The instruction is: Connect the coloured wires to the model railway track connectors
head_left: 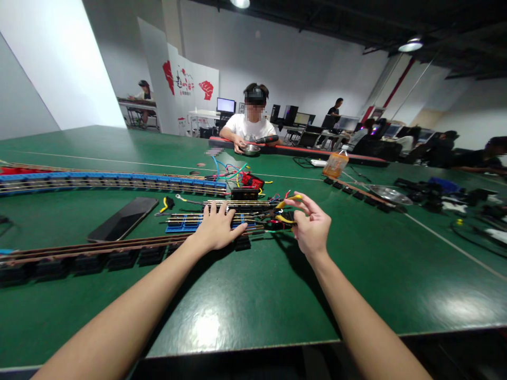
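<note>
My left hand (217, 228) lies flat with fingers spread, pressing on a short blue-based model track section (186, 220) on the green table (253, 295). My right hand (311, 224) is closed around yellow-handled pliers (285, 208), whose jaws point left toward the track's end and a bundle of coloured wires (237, 173). A long brown rail piece (91, 248) runs left from under my left hand.
A dark phone (123, 217) lies left of the track. A long blue track (99, 182) runs along the far left. A small yellow tool (165, 205), a drink bottle (335, 163) and a metal dish (384, 194) sit nearby. A person (251, 126) sits opposite; others work behind.
</note>
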The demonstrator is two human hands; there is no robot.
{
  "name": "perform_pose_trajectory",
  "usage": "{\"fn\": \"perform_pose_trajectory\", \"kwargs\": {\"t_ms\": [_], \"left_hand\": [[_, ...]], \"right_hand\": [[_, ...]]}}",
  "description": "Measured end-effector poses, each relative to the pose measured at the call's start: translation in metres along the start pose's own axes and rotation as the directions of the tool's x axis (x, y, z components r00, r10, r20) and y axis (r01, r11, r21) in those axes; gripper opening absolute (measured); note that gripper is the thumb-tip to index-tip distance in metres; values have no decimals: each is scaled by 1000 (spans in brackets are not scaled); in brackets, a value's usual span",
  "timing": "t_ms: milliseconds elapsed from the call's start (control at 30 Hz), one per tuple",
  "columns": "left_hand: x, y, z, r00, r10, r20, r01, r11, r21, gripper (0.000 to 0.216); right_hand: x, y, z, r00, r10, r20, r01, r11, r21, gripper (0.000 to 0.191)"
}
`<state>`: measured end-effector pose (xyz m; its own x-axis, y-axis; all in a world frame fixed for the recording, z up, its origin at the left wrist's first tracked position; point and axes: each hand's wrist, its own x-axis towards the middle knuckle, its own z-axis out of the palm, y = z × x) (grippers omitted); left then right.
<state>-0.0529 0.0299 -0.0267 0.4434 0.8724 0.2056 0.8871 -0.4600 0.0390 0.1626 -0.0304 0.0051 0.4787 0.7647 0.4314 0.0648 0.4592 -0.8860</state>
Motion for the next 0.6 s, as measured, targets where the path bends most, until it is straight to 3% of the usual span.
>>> {"fn": "perform_pose_trajectory", "kwargs": {"t_ms": [167, 367, 433, 600], "left_hand": [[0, 0, 1, 1000, -4, -3, 4, 1000, 3, 79], [0, 0, 2, 1000, -6, -16, 6, 1000, -5, 80], [0, 0, 2, 1000, -3, -19, 3, 1000, -5, 79], [0, 0, 2, 1000, -11, -5, 11, 1000, 4, 78]], "right_hand": [[-11, 5, 4, 985, -151, 87, 159, 984, -86, 35], [-21, 16, 3, 901, -359, 244, 410, 889, -203, 32], [-25, 17, 2, 838, -433, 331, 521, 815, -253, 35], [-31, 17, 5, 618, -568, 543, 761, 605, -233, 41]]}}
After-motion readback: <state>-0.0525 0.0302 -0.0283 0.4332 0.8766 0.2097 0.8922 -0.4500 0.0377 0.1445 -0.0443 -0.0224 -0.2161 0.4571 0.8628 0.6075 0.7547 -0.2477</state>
